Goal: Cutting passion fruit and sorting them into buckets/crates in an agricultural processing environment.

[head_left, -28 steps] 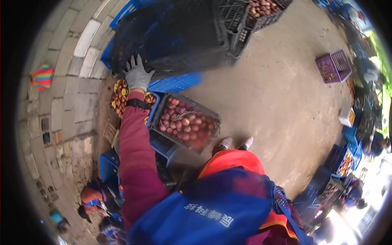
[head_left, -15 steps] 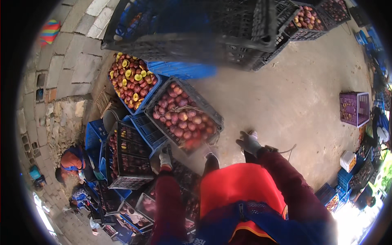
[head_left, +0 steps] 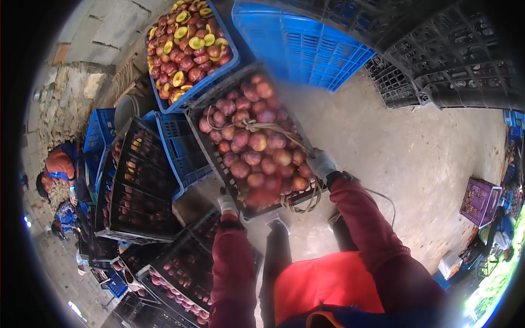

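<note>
A black plastic crate (head_left: 203, 136) full of red peaches (head_left: 257, 142) sits on the concrete ground in front of me, with a rope (head_left: 262, 128) lying across the fruit. My left hand (head_left: 227, 204), in a grey glove, grips the crate's near left rim. My right hand (head_left: 321, 164), also gloved, grips the near right rim where the rope loops down. Both sleeves are dark red.
A blue crate (head_left: 188, 46) of halved and whole peaches stands behind it. An empty blue crate (head_left: 306, 49) and black crates (head_left: 454, 60) are at the back. More filled crates (head_left: 142, 191) stack at left. A crouching person (head_left: 60, 169) is far left. A purple crate (head_left: 480, 201) sits right.
I have bent lower over the peach crate; it now fills the centre. Both hands have reached forward and taken hold of its near rim.
</note>
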A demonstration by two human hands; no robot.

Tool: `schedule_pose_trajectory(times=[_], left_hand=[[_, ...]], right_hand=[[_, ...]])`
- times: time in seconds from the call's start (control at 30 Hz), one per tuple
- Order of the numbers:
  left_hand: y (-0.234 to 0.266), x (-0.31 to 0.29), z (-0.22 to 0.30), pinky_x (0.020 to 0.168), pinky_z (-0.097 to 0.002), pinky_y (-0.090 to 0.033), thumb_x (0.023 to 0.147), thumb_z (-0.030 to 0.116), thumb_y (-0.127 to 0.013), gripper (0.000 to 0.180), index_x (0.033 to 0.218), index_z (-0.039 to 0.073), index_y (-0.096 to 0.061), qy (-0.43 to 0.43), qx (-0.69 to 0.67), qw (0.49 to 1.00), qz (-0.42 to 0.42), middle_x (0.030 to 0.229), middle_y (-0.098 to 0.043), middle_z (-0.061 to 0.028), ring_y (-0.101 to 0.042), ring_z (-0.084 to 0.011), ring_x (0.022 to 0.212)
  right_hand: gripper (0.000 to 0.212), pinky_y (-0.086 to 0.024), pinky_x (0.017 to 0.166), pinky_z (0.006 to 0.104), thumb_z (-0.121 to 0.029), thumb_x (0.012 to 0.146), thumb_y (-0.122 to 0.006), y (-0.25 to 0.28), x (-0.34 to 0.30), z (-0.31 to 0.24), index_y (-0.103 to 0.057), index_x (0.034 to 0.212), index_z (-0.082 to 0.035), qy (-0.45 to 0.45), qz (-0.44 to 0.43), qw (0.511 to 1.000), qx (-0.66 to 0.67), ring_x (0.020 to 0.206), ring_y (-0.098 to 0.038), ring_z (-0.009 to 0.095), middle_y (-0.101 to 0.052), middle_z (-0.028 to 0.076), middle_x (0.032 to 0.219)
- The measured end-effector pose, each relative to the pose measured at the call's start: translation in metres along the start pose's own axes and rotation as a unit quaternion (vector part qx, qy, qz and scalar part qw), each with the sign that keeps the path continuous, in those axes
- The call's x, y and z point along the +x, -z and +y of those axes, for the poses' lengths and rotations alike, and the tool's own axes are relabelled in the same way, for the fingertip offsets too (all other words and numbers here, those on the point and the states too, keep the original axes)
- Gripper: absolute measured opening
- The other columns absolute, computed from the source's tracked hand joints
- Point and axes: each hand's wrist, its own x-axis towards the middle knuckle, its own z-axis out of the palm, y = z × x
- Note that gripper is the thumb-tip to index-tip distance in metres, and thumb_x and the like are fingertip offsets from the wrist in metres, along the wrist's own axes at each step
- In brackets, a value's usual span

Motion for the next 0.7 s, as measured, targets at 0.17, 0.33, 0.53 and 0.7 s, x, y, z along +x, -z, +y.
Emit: schedule_pose_trajectory(times=[0.17,0.33,0.53,0.7], left_hand=[[-0.002,0.025,-0.02,0.072,-0.0404,-0.058,0.111,0.027,-0.06,0.029,0.128,0.006,-0.07,-0.086,0.127,0.984,0.095,0.106,-0.075,-0.0063,-0.071,-0.0216,0.088],[-0.017,-0.016,-0.041,0.074,-0.0426,-0.062,0.113,0.032,-0.054,0.033,0.132,0.01,-0.069,-0.04,-0.077,0.996,0.027,0.111,-0.076,-0.0087,-0.075,-0.0251,0.09],[-0.062,-0.083,-0.115,0.074,-0.0423,-0.063,0.112,0.033,-0.054,0.036,0.132,0.008,-0.069,0.026,0.001,0.999,-0.027,0.111,-0.077,-0.0104,-0.075,-0.0248,0.092],[-0.118,-0.159,-0.166,0.076,-0.0418,-0.063,0.111,0.029,-0.056,0.033,0.131,0.005,-0.069,0.012,0.127,0.989,-0.075,0.109,-0.077,-0.0121,-0.076,-0.0237,0.094]], right_hand=[[0.036,-0.058,0.093,0.0532,-0.037,0.093,-0.068,-0.005,0.008,0.018,-0.077,0.116,-0.011,0.005,0.039,0.998,-0.055,0.106,-0.073,0.045,-0.078,0.022,0.109],[0.036,-0.059,0.093,0.0543,-0.037,0.094,-0.066,0.028,-0.005,0.024,-0.077,0.116,-0.01,-0.035,-0.02,0.997,-0.061,0.106,-0.073,0.046,-0.078,0.023,0.11],[0.039,-0.059,0.089,0.0528,-0.043,0.095,-0.067,0.052,-0.042,0.151,-0.077,0.113,-0.01,-0.085,0.037,0.993,-0.069,0.102,-0.074,0.045,-0.078,0.023,0.106],[0.032,-0.057,0.079,0.0491,-0.035,0.099,-0.066,0.077,-0.121,0.266,-0.077,0.109,-0.008,-0.051,0.066,0.996,-0.044,0.092,-0.073,0.039,-0.077,0.018,0.101]])
